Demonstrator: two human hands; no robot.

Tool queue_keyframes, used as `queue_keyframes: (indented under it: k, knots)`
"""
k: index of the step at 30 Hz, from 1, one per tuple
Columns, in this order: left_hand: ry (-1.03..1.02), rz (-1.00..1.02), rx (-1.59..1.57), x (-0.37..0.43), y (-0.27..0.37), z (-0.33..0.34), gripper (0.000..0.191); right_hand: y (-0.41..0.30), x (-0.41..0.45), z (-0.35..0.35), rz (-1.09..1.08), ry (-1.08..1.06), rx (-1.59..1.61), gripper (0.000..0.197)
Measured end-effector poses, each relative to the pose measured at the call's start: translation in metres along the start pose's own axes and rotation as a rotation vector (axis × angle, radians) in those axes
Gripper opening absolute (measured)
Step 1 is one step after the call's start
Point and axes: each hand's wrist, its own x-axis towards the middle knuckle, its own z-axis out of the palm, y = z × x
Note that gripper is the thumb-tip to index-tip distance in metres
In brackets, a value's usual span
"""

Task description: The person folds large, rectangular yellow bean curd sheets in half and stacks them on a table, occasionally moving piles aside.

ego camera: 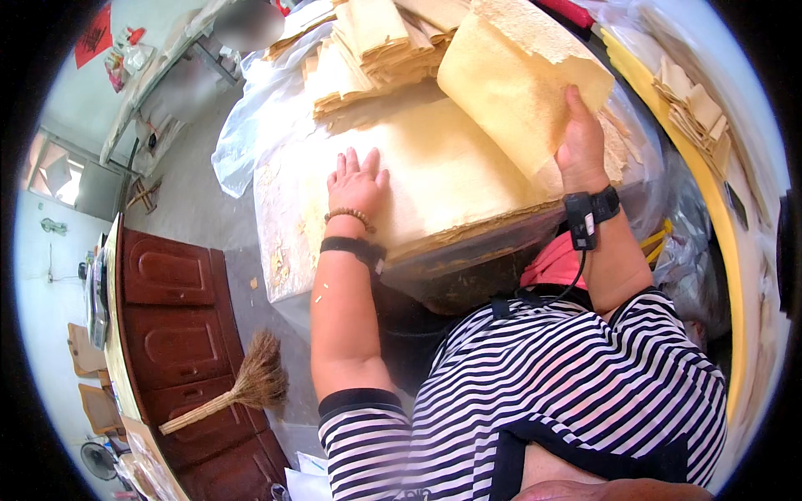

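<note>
My left hand [358,183] lies flat, palm down and fingers spread, on a wide stack of pale yellow sheets [432,188] on the table before me. My right hand [581,141] holds a thin yellow sheet [507,81] up by its near right edge, thumb on top. That sheet has a ragged upper edge and stands tilted over the right part of the stack. Beyond my left hand sit bundles of folded sheets [376,47], piled on one another. The underside of the raised sheet is hidden.
Clear plastic sheeting [238,144] hangs over the table's left side, and flakes lie on the table's left edge [276,263]. A straw broom [254,376] leans by a dark red wooden cabinet [182,338] at left. More folded sheets [698,113] rest at right beyond a yellow edge [720,219].
</note>
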Motion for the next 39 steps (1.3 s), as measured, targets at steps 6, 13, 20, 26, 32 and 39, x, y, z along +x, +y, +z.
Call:
queue_keyframes:
  k: [6, 13, 20, 26, 32, 39]
  knots:
    - [0.012, 0.032, -0.011, 0.001, -0.003, -0.001, 0.057, 0.015, 0.083, -0.128, 0.097, 0.292, 0.022, 0.039]
    - [0.087, 0.069, -0.086, -0.012, 0.015, -0.007, 0.048, -0.005, 0.095, -0.21, -0.017, 0.297, -0.107, 0.039]
    - [0.22, 0.342, -0.359, -0.053, 0.082, 0.006, 0.044, -0.055, 0.038, -0.131, -0.184, 0.25, -1.153, 0.044]
    - [-0.032, 0.382, -1.455, -0.087, 0.127, -0.036, 0.082, -0.029, -0.031, -0.034, -0.611, -0.606, -0.84, 0.031]
    - [0.182, 0.108, -1.774, -0.122, 0.105, -0.043, 0.068, 0.016, -0.095, 0.023, -0.409, -1.287, -0.812, 0.041]
    - [0.483, -0.648, -1.565, -0.134, 0.024, 0.019, 0.033, 0.048, -0.085, -0.012, -0.47, -1.427, -0.752, 0.039]
